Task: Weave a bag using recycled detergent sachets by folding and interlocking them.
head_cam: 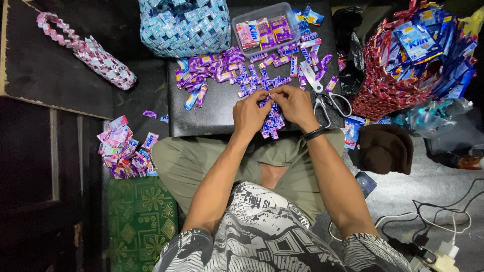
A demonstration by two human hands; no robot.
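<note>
My left hand (pixel 250 114) and my right hand (pixel 296 105) meet over the front of a low black table (pixel 212 113). Together they pinch a short woven strip of folded purple and blue wrappers (pixel 272 123), which hangs down from my fingers over the table's near edge. Many folded wrapper links (pixel 237 75) lie scattered on the table just beyond my hands. White-handled scissors (pixel 322 95) lie right of my right hand, whose wrist wears a black band.
A woven blue basket (pixel 184 25) and a clear plastic tub of wrappers (pixel 264 30) stand at the back. A red woven basket stuffed with blue sachets (pixel 408 60) is at right, a pink woven strap (pixel 85 50) at left, loose wrappers (pixel 123 148) on the floor, cables (pixel 443 221) at lower right.
</note>
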